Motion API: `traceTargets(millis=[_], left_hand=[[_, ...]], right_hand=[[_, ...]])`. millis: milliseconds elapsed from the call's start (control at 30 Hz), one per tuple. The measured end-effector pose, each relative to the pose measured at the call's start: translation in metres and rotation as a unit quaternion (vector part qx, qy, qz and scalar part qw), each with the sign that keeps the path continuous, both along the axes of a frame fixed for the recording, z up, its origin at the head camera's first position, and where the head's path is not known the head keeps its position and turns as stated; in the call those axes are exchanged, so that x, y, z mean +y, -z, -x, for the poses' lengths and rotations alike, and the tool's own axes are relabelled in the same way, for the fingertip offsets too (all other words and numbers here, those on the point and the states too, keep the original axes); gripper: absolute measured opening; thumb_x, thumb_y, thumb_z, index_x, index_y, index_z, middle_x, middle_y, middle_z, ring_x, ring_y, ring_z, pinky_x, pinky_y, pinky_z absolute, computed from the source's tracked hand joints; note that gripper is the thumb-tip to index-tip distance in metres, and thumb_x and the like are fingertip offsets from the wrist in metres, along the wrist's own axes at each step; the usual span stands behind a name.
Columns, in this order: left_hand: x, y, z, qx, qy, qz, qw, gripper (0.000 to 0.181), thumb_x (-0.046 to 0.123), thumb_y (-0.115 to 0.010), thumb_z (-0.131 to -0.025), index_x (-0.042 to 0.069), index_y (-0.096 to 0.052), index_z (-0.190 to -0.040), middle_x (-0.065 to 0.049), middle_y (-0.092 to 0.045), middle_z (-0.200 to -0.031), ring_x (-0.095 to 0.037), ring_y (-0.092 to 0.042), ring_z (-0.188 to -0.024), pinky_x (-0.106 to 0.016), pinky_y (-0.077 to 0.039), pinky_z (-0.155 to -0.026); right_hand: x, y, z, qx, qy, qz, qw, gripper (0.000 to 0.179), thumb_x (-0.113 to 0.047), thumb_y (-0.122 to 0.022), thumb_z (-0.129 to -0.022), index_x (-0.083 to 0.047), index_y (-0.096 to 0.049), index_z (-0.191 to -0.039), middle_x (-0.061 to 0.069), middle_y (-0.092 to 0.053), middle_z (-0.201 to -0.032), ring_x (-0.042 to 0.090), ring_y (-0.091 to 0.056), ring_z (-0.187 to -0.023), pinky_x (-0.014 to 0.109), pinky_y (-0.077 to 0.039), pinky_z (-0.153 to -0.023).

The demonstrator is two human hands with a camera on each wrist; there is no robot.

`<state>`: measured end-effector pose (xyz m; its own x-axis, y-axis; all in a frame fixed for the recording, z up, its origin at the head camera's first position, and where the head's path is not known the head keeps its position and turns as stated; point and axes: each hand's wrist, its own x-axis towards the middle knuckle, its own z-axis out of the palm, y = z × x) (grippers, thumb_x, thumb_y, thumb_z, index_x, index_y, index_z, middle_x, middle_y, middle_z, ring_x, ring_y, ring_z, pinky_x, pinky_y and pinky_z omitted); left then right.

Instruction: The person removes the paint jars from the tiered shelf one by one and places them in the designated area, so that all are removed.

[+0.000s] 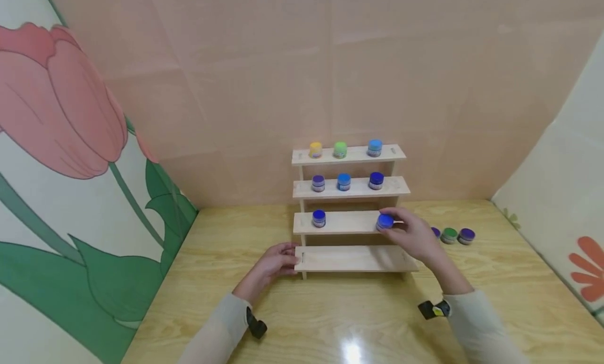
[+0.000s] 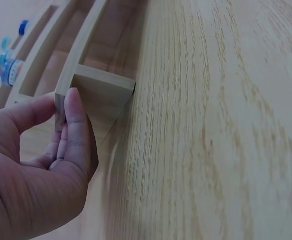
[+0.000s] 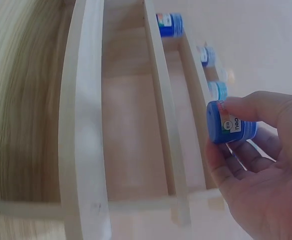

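Note:
A four-step wooden display rack [image 1: 349, 259] stands on the table. My left hand [image 1: 274, 260] grips the left end of its lowest board, thumb on one face and fingers on the other in the left wrist view. Between thumb and fingers, my right hand [image 1: 415, 237] pinches a blue paint jar [image 3: 233, 122] by its sides, at the right end of the second board from the bottom. On that same board's left part sits a dark blue paint jar [image 1: 319, 218]. The lowest board carries no jar.
Three jars, among them a yellow jar [image 1: 315, 150], stand on the top board; three blue and purple ones, including a purple jar [image 1: 318, 183], are below them. Right of the rack, a green-lidded jar [image 1: 449, 235] and purple-lidded ones rest on the wooden table [image 1: 226, 233].

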<state>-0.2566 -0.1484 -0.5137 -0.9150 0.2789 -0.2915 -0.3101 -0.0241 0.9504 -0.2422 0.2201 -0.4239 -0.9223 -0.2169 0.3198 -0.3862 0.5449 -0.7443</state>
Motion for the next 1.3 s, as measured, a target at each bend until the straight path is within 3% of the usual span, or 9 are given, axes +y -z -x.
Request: traceTargets(millis=[200,367,467,700,867,967,1033,1200,1300], left_hand=[[0.0,0.003,-0.001,-0.003,0.0,0.004,1.0,0.056,-0.003,-0.068,-0.091,-0.003,-0.05,-0.143,-0.007,-0.052,-0.106,-0.017,-0.062,-0.082,-0.027,-0.061,-0.068],[0.0,0.005,-0.003,-0.005,0.004,0.004,1.0,0.057,-0.004,-0.068,-0.09,-0.005,-0.049,-0.144,-0.007,-0.053,-0.104,-0.018,-0.063,-0.081,-0.027,-0.061,-0.068],[0.0,0.006,-0.004,-0.007,0.007,0.003,0.9999,0.058,-0.004,-0.067,-0.091,-0.005,-0.047,-0.145,-0.007,-0.053,-0.105,-0.017,-0.063,-0.081,-0.026,-0.061,-0.068],[-0.001,0.002,-0.004,-0.008,-0.002,0.004,1.0,0.054,-0.003,-0.068,-0.091,-0.002,-0.051,-0.142,-0.007,-0.053,-0.106,-0.018,-0.063,-0.082,-0.026,-0.061,-0.068],[-0.001,-0.001,-0.004,-0.005,-0.005,0.006,1.0,0.054,-0.003,-0.067,-0.091,-0.002,-0.051,-0.143,-0.008,-0.054,-0.108,-0.018,-0.063,-0.083,-0.026,-0.061,-0.068],[-0.002,-0.001,-0.003,-0.006,-0.006,0.005,1.0,0.054,-0.003,-0.067,-0.091,-0.002,-0.051,-0.143,-0.008,-0.055,-0.108,-0.018,-0.063,-0.083,-0.026,-0.061,-0.068],[-0.001,-0.002,-0.002,-0.005,-0.006,0.003,1.0,0.054,-0.003,-0.067,-0.091,-0.002,-0.051,-0.143,-0.008,-0.056,-0.108,-0.018,-0.063,-0.082,-0.026,-0.061,-0.068],[-0.001,-0.002,-0.002,-0.003,-0.005,0.003,1.0,0.053,-0.004,-0.066,-0.091,-0.003,-0.05,-0.142,-0.008,-0.056,-0.108,-0.017,-0.063,-0.081,-0.026,-0.06,-0.067],[0.0,-0.003,-0.003,-0.003,-0.003,0.002,1.0,0.054,-0.004,-0.066,-0.091,-0.003,-0.05,-0.142,-0.008,-0.055,-0.107,-0.017,-0.063,-0.081,-0.026,-0.06,-0.067]], right_hand=[[0.019,0.006,-0.005,0.016,0.012,-0.017,0.9997,0.044,-0.008,-0.071,-0.094,0.001,-0.058,-0.135,0.023,-0.06,-0.128,0.036,-0.062,-0.113,0.036,-0.057,-0.094],[0.032,0.013,-0.01,0.052,0.009,-0.009,0.9986,0.044,-0.003,-0.073,-0.092,0.002,-0.059,-0.134,0.022,-0.063,-0.124,0.001,-0.058,-0.106,0.009,-0.05,-0.088],[0.04,0.015,-0.013,0.049,0.016,-0.006,0.9987,0.045,-0.007,-0.073,-0.093,0.001,-0.06,-0.134,0.021,-0.063,-0.124,-0.009,-0.054,-0.103,0.007,-0.05,-0.086],[0.062,0.019,-0.018,0.041,0.047,-0.038,0.9974,0.046,-0.014,-0.073,-0.094,0.001,-0.059,-0.135,0.024,-0.062,-0.126,0.021,-0.064,-0.105,0.006,-0.05,-0.081],[0.078,0.026,-0.02,0.036,0.048,-0.032,0.9977,0.046,-0.015,-0.073,-0.094,0.002,-0.058,-0.135,0.027,-0.06,-0.128,-0.009,-0.055,-0.101,0.005,-0.05,-0.078],[0.087,0.029,-0.021,0.031,0.05,-0.03,0.9978,0.047,-0.016,-0.072,-0.095,0.002,-0.057,-0.136,0.027,-0.058,-0.131,-0.017,-0.05,-0.1,0.003,-0.049,-0.078],[0.092,0.031,-0.021,0.026,0.055,-0.035,0.9975,0.047,-0.017,-0.072,-0.096,0.001,-0.057,-0.137,0.027,-0.058,-0.132,-0.012,-0.054,-0.101,0.003,-0.049,-0.077],[0.102,0.038,-0.021,0.005,0.068,-0.04,0.9969,0.049,-0.02,-0.071,-0.097,0.0,-0.056,-0.138,0.029,-0.056,-0.134,0.03,-0.064,-0.11,0.004,-0.049,-0.076],[0.108,0.044,-0.019,0.0,0.067,-0.036,0.9971,0.049,-0.019,-0.071,-0.096,0.001,-0.056,-0.138,0.029,-0.055,-0.134,0.018,-0.063,-0.111,0.002,-0.048,-0.078]])
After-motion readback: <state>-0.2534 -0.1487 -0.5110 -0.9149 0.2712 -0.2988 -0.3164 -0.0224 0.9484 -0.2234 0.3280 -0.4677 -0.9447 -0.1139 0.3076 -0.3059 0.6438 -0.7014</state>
